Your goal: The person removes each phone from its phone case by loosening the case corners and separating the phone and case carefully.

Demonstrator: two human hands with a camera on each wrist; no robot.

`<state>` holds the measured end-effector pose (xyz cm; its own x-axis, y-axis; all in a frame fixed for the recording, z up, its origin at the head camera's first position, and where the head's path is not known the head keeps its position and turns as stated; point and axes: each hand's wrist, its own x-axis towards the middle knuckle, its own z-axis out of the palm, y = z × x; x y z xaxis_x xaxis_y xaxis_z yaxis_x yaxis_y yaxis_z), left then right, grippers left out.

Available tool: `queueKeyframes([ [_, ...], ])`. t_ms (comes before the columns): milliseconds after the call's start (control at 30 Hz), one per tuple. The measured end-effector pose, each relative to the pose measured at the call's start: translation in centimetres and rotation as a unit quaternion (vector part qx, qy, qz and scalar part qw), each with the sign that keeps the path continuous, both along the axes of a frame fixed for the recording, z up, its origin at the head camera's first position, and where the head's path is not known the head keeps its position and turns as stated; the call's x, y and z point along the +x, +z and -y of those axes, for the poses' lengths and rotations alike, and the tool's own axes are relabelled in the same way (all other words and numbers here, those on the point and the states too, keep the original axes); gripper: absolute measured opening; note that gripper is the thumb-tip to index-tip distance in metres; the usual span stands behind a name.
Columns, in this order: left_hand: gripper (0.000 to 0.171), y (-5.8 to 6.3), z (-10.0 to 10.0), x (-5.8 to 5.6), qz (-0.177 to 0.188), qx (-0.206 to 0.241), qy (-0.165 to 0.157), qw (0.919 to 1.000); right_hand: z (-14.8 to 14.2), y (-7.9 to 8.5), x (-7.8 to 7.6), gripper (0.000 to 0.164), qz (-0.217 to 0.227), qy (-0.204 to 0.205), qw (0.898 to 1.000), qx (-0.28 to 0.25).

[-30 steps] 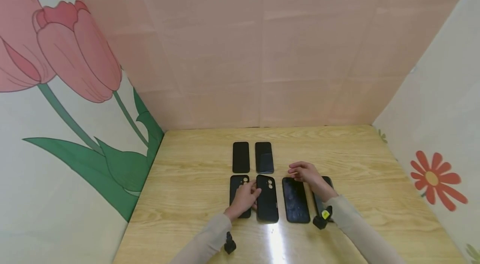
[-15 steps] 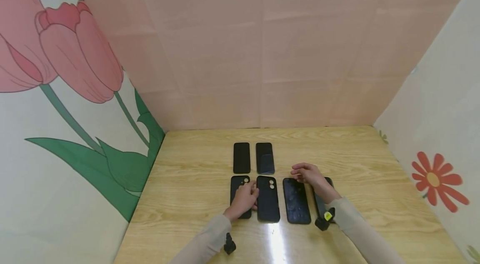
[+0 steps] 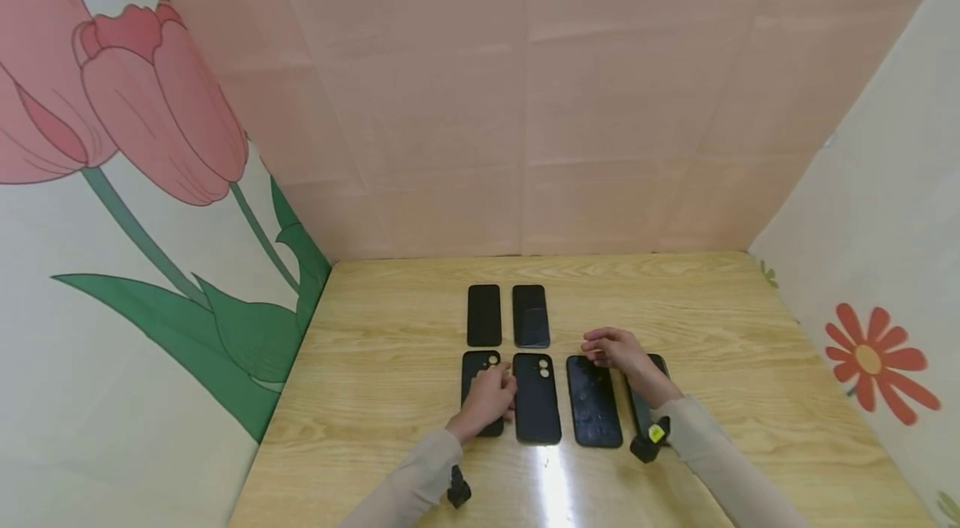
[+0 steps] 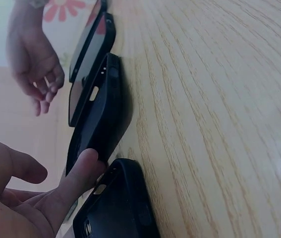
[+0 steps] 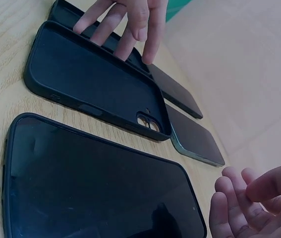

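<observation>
My left hand (image 3: 487, 396) reaches over a black phone case (image 3: 471, 374) lying with its inside up. Its fingertips touch the left edge of a second empty black phone case (image 3: 536, 403); in the right wrist view the fingers (image 5: 110, 22) hang loosely along that case's rim. The camera cutout (image 5: 149, 121) shows in the second case. My right hand (image 3: 615, 350) hovers with loosely bent fingers, holding nothing, over the top end of a phone in a black case (image 3: 594, 407). Another cased phone (image 3: 642, 407) lies partly hidden under the right forearm.
Two bare dark phones, a left one (image 3: 483, 316) and a right one (image 3: 531, 316), lie side by side behind the empty cases. Everything rests on a wood-grain table (image 3: 390, 328), bounded by a pink back wall (image 3: 420, 136) and printed side walls.
The second empty case, tilted and slightly turned a second ago, now lies flatter and straighter beside my left hand. My right hand stays almost where it was, above the phone.
</observation>
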<state>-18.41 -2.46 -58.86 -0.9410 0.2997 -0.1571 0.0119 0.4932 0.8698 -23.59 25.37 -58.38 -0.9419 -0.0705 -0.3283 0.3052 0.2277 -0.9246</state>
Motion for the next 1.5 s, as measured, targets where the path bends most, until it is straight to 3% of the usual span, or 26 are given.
queueKeyframes([
  [467, 0.035, 0.0, 0.4, 0.0, -0.016, 0.043, 0.004, 0.9989, -1.1, -0.1, 0.0, 0.032, -0.002, 0.008, 1.000, 0.008],
  [633, 0.026, -0.1, 0.4, 0.1, -0.043, 0.081, -0.001, 0.9958, -1.6, -0.3, 0.4, 0.029, -0.037, 0.034, 0.995, 0.081],
  [800, 0.026, -0.2, 0.4, -0.1, -0.033, 0.107, -0.006, 0.9937, -1.9, -0.6, 1.0, 0.028, -0.062, 0.061, 0.978, 0.191],
  [1000, 0.026, -0.6, 0.4, -0.3, -0.025, 0.111, -0.008, 0.9934, -2.1, -1.2, 1.1, 0.038, -0.076, 0.099, 0.957, 0.262],
  [1200, 0.026, -0.7, 0.3, -0.4, -0.024, 0.105, -0.007, 0.9941, -1.9, -1.6, 1.4, 0.037, -0.079, 0.125, 0.937, 0.317],
  [1400, 0.026, -0.7, 0.3, -0.3, -0.023, 0.107, -0.007, 0.9940, -1.1, -1.8, 2.1, 0.052, -0.111, 0.140, 0.913, 0.367],
  [1500, 0.026, -0.9, 0.4, -0.3, -0.020, 0.112, -0.007, 0.9935, -0.8, -1.7, 2.2, 0.056, -0.109, 0.134, 0.909, 0.378],
])
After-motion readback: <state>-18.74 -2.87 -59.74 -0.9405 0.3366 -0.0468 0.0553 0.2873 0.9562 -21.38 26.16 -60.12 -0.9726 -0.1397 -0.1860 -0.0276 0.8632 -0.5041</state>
